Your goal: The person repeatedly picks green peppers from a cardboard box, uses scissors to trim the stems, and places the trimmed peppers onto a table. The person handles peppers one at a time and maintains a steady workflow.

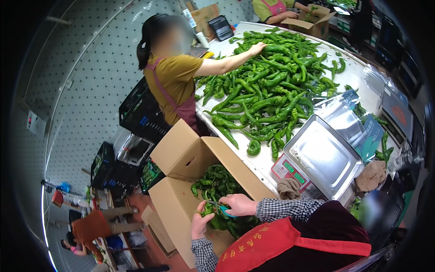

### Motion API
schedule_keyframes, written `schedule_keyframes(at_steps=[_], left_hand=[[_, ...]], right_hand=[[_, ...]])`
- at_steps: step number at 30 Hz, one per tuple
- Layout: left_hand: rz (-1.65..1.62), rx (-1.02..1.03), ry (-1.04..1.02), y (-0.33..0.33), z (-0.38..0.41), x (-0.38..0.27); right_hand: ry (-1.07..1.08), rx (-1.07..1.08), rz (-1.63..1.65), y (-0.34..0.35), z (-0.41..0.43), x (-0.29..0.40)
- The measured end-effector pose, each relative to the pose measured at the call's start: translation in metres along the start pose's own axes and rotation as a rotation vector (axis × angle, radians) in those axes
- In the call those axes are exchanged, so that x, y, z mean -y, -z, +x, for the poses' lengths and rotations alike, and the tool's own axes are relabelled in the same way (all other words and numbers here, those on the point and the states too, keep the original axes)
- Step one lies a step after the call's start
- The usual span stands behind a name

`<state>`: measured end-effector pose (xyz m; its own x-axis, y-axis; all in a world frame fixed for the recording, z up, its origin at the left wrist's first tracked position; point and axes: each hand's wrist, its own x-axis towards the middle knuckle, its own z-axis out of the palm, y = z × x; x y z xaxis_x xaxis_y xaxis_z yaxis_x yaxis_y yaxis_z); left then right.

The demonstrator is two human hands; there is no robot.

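My left hand [200,221] grips a green pepper [207,210] over an open cardboard box [180,200]. In my right hand [240,204] is a pair of scissors with teal handles [228,212]. Its blades meet the pepper by my left fingertips; whether they are cutting cannot be made out. Below both hands, more green peppers [222,180] lie heaped inside the box.
A large pile of long green peppers [265,91] covers much of the white table [251,165]. A digital scale [323,156] with a metal tray stands at its near right corner, beside a crumpled brown cloth [289,188]. A co-worker [176,81] reaches across the pile.
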<state>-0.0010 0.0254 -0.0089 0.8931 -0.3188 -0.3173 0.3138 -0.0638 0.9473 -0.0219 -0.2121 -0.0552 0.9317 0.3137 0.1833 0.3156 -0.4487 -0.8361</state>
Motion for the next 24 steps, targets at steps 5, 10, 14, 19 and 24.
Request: schedule_keyframes(at_steps=[5, 10, 14, 19, 24], left_hand=[[-0.04, 0.029, -0.043, -0.006, 0.007, -0.007], [-0.335, 0.0, -0.041, -0.009, 0.005, -0.015], [-0.651, -0.048, 0.008, -0.002, 0.014, -0.004], [-0.811, -0.186, 0.109, -0.009, 0.022, 0.011], [-0.882, -0.177, 0.198, -0.009, 0.027, 0.021]], right_hand=[[-0.003, -0.002, -0.003, -0.01, 0.002, -0.007], [0.051, -0.197, 0.277, 0.001, 0.01, -0.001], [-0.026, -0.033, 0.356, 0.003, 0.011, 0.005], [-0.162, 0.199, 0.444, -0.004, 0.008, 0.006], [-0.165, 0.227, 0.359, -0.008, 0.007, 0.004]])
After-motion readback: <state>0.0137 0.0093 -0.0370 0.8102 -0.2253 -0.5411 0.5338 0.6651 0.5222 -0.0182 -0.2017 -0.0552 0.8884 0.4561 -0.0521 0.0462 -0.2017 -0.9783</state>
